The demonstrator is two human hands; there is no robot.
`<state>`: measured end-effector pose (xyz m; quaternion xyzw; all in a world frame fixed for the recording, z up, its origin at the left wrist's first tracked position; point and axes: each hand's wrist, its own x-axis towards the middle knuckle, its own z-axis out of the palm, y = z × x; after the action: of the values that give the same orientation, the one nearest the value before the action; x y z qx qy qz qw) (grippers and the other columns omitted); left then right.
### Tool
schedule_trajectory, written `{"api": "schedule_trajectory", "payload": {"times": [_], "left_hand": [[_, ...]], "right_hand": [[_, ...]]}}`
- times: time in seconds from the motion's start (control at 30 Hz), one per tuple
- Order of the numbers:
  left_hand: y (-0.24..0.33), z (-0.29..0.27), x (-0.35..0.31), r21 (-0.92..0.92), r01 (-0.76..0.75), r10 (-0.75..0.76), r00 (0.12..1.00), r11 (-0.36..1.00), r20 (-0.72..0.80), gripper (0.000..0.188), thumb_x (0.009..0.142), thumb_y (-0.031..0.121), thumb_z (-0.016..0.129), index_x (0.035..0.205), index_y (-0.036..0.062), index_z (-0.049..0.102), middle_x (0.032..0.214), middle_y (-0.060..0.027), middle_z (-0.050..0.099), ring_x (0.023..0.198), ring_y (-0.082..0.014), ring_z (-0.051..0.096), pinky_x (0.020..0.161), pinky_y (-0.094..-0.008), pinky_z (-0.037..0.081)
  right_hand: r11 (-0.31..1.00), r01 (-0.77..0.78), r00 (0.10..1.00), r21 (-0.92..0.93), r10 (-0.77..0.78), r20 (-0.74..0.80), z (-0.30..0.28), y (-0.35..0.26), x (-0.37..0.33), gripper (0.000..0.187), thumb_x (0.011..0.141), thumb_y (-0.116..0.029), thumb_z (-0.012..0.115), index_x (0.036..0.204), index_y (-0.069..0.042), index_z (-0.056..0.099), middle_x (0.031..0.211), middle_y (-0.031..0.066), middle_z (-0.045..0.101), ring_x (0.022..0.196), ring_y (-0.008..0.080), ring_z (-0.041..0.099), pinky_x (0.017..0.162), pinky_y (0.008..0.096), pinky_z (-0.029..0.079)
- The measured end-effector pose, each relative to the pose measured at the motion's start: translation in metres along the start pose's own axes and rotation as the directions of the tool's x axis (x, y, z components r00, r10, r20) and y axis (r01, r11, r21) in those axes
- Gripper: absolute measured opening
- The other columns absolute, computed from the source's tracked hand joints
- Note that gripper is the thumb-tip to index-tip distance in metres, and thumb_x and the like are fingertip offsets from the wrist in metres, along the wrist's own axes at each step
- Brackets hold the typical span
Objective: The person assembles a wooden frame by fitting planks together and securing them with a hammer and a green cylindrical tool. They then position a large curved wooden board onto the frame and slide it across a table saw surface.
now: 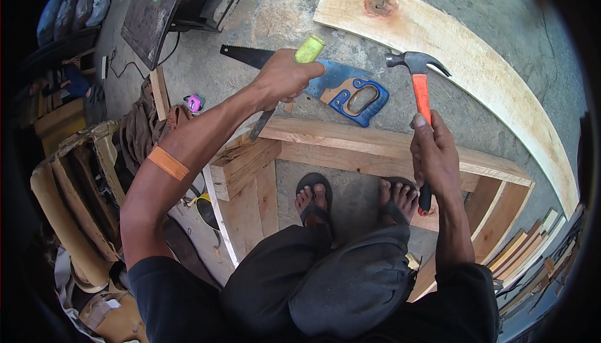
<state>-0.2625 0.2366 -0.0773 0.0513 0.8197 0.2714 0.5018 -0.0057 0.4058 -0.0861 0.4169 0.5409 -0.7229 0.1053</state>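
Note:
My left hand (285, 78) is closed round the yellow-green handle of a chisel (308, 48). Its metal blade points down onto the corner of a wooden frame (338, 136) that surrounds my feet. In my right hand (435, 152) I grip a claw hammer (421, 92) by its orange and black handle, head up and raised to the right of the chisel. Behind my left hand a handsaw (360, 95) with a blue and tan handle lies on the floor, its blade partly hidden by that hand.
A long pale board (451, 42) lies beyond the hammer on the concrete floor (263, 11). A pink tape measure (195, 103) and a brown cloth (143, 127) lie at the left. Cut wood strips (523, 243) are stacked at the right. A worn chair-like piece (75, 199) stands far left.

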Motion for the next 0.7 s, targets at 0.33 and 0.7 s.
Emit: {"api": "schedule_trajectory", "payload": {"times": [0.33,0.7], "left_hand": [[-0.011,0.001,0.007,0.004,0.002,-0.002,0.995,1.000,-0.095,0.026,0.090,0.023,0.068,0.077,0.0079,0.051,0.057,0.0042,0.046,0.043,-0.0051,0.039,0.038,-0.0255,0.028],[-0.023,-0.004,0.010,-0.112,-0.048,0.034,0.991,0.992,-0.127,0.021,0.089,0.019,0.067,0.080,0.0059,0.054,0.059,0.0045,0.046,0.043,-0.0041,0.038,0.037,-0.0247,0.027]], "right_hand": [[0.984,0.056,0.991,-0.166,-0.034,0.133,0.008,-0.030,0.025,0.041,0.107,-0.048,0.049,0.114,-0.008,0.055,0.066,-0.0039,0.043,0.047,0.0046,0.041,0.039,0.0255,0.037],[0.972,0.103,0.979,-0.212,-0.061,0.192,0.016,-0.034,0.027,0.041,0.107,-0.046,0.049,0.109,-0.006,0.055,0.067,-0.0027,0.044,0.051,0.0058,0.043,0.040,0.0267,0.038]]}}
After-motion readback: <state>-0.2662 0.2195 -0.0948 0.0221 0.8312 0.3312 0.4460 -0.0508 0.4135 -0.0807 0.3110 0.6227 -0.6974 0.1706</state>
